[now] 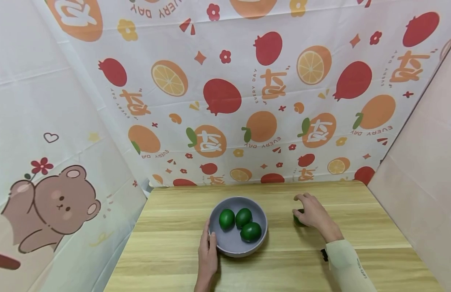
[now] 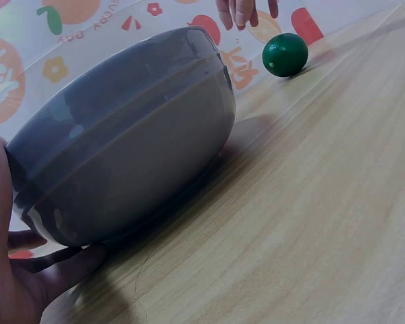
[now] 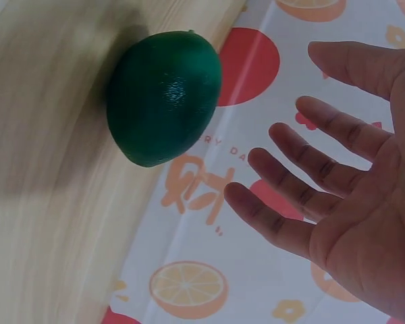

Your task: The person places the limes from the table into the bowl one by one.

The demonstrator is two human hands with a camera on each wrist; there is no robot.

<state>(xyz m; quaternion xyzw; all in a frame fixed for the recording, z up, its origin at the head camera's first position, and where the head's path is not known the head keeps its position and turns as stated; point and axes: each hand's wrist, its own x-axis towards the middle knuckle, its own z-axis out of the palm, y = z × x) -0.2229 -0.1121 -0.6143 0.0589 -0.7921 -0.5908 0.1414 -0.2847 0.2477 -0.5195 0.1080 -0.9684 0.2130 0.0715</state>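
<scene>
A grey bowl (image 1: 229, 244) on the wooden table holds 3 green limes, among them one lime (image 1: 251, 232) toward the right. My left hand (image 1: 208, 253) touches the bowl's left side, its fingers fairly straight along the outer wall. In the left wrist view, fingertips (image 2: 88, 260) lie by the bowl's base (image 2: 142, 209). My right hand (image 1: 310, 211) is over another lime (image 1: 298, 219) right of the bowl. The right wrist view shows this lime (image 3: 165, 98) on the table, apart from the right hand (image 3: 351, 182), whose fingers are spread with nothing between them.
The light wooden table (image 1: 167, 243) ends at the back against a white cloth (image 1: 196, 101) printed with oranges and red fruit. Another cloth with a bear (image 1: 61, 202) hangs on the left, and a pale plain one (image 1: 422, 162) on the right.
</scene>
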